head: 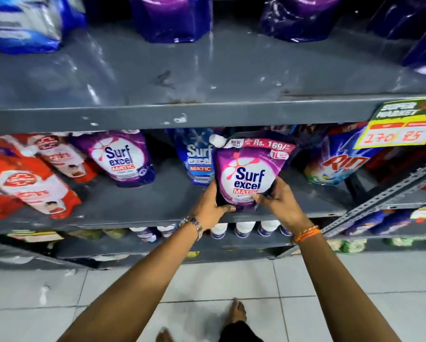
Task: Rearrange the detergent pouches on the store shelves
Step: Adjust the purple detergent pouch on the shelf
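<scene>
A purple Surf Excel pouch (249,169) with a white cap stands upright at the front of the middle shelf (137,201). My left hand (210,206) grips its lower left corner and my right hand (278,201) grips its lower right corner. Just behind it to the left stands a blue Surf Excel pouch (197,156), partly hidden. A second purple Surf Excel pouch (123,159) leans further left on the same shelf.
Red Lifebuoy pouches (31,183) lie at the left, a Rin pouch (337,164) at the right under a yellow price tag (399,132). Blue and purple pouches (170,18) sit deep on the upper shelf. White-capped bottles (244,229) fill the shelf below.
</scene>
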Available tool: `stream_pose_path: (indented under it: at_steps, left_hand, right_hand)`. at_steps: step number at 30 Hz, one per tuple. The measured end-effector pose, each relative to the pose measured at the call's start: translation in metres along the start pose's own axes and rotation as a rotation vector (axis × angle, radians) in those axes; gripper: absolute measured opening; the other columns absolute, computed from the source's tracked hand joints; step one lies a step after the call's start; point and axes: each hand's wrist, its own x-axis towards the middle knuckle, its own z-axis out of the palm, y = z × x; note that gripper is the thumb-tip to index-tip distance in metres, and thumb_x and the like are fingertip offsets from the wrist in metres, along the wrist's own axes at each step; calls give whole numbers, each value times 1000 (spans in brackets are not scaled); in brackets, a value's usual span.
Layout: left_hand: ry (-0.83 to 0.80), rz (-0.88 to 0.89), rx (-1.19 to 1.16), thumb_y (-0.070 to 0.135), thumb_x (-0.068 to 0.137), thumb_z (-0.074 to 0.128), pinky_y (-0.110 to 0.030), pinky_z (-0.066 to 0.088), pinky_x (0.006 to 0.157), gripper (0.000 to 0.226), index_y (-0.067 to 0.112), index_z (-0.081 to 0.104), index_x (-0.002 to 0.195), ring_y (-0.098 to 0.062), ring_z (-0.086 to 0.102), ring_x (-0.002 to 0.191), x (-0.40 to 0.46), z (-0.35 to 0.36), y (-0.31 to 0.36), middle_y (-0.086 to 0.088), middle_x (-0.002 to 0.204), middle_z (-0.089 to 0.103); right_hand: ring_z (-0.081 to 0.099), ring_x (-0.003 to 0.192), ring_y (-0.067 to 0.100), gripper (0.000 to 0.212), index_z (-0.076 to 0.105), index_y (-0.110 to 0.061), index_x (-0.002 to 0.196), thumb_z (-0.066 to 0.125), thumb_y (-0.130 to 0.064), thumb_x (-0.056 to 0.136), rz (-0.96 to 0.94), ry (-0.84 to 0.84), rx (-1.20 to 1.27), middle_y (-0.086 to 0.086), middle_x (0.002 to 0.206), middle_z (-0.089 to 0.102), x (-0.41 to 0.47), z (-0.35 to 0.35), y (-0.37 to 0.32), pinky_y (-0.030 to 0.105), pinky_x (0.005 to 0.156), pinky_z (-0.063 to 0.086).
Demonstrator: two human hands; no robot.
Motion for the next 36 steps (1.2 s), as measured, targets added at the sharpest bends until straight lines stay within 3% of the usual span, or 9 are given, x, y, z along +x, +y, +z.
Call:
stream_pose_path:
  at_steps: [6, 9, 12, 16, 19, 27, 31, 34, 36]
  left_hand:
    - [57, 0, 46, 55, 60, 84, -46, 52, 104, 105, 29, 33, 147, -18, 59, 129, -49, -111, -53, 4, 141, 60]
    - [104, -38, 81, 54, 57, 83, -48, 50, 106, 107, 29, 33, 149, -19, 58, 132, -60, -159, -86, 2, 143, 60]
    - [155, -61, 81, 52, 56, 85, -52, 48, 108, 105, 37, 33, 145, -23, 55, 135, -61, -199, -121, 2, 145, 58]
    - [212, -58, 96, 39, 61, 88, -49, 43, 113, 103, 33, 34, 148, -23, 51, 138, -65, -240, -132, 2, 148, 55]
    - [206, -84, 107, 16, 69, 88, -39, 42, 114, 99, 14, 34, 152, -23, 51, 137, -65, -254, -131, -5, 147, 55]
    - [255, -99, 130, 29, 65, 86, -47, 50, 105, 97, 17, 37, 147, -25, 60, 128, -64, -257, -143, -7, 139, 63]
    - [324, -124, 37, 17, 62, 89, -46, 45, 112, 106, 22, 30, 149, -24, 52, 134, -76, -249, -137, -6, 146, 53]
    - [615, -134, 11, 3, 61, 87, -35, 58, 90, 72, 18, 51, 122, -20, 64, 101, -104, -230, -115, -3, 117, 61]
    - [707, -63, 24, -1, 62, 83, -28, 57, 68, 54, 24, 52, 98, -14, 61, 76, -121, -211, -99, 2, 90, 61]
  right_hand:
    - [69, 113, 11, 54, 49, 0, 132, 72, 7, 83, -27, -168, -72, 8, 124, 69, 2, 113, -18, 25, 92, 57]
    - [69, 113, 10, 51, 52, -2, 128, 73, 7, 83, -39, -200, -82, 10, 124, 69, 11, 172, -23, 26, 94, 57]
    - [67, 103, -6, 49, 54, -24, 116, 73, 5, 82, -49, -218, -99, -3, 118, 68, 23, 222, -29, 24, 94, 55]
    - [67, 104, -6, 54, 52, -14, 124, 74, 8, 80, -93, -220, -120, 5, 121, 67, 37, 270, -36, 19, 91, 55]
    - [67, 113, 15, 54, 55, -15, 125, 76, 5, 79, -97, -203, -97, 7, 123, 69, 40, 288, -39, 34, 96, 56]
    - [68, 96, -12, 58, 50, -22, 122, 75, 9, 79, -51, -208, -82, -9, 114, 66, 41, 297, -44, 17, 85, 57]
    - [64, 110, 2, 69, 47, -15, 133, 77, 10, 77, -33, -178, -71, -4, 122, 64, 36, 274, -36, 15, 80, 57]
    - [64, 109, 8, 71, 53, -17, 133, 77, 13, 74, -21, 0, -9, -2, 120, 66, 25, 242, -22, 25, 87, 57]
    - [72, 90, 2, 60, 64, -16, 113, 81, 12, 63, -42, 211, 83, -6, 102, 75, 20, 214, -12, 22, 79, 60]
